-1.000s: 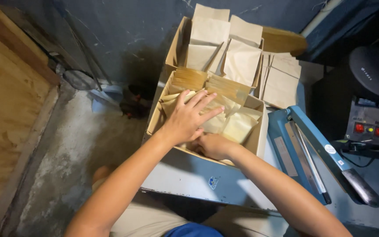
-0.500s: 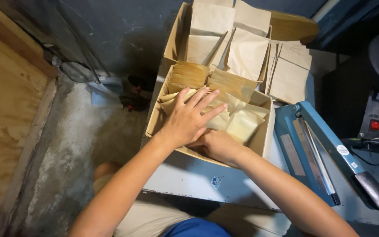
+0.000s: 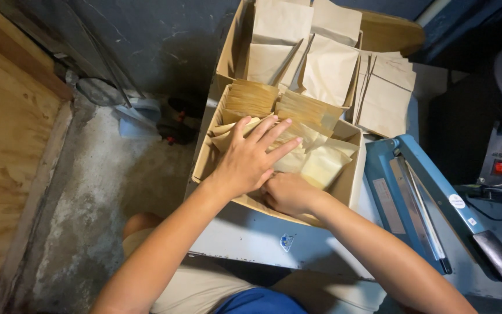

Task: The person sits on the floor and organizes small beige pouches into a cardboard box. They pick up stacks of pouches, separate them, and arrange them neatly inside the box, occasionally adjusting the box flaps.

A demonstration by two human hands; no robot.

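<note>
Cardboard box (image 3: 352,174), centre of frame, on a pale table (image 3: 251,235); filled with tan paper pouches (image 3: 321,166), flat ones loose in front, stacked bundles (image 3: 306,110) standing along its far side. Left hand (image 3: 251,160): released, fingers spread, palm pressed flat on the pouches at the box's near left. Right hand (image 3: 286,193): just below and touching the left, tucked inside the box's near wall; fingers hidden, grip cannot be told. Second box (image 3: 230,55), upper centre, holding larger upright paper bags (image 3: 329,70). Blue heat sealer (image 3: 431,203), right of frame, arm raised.
</note>
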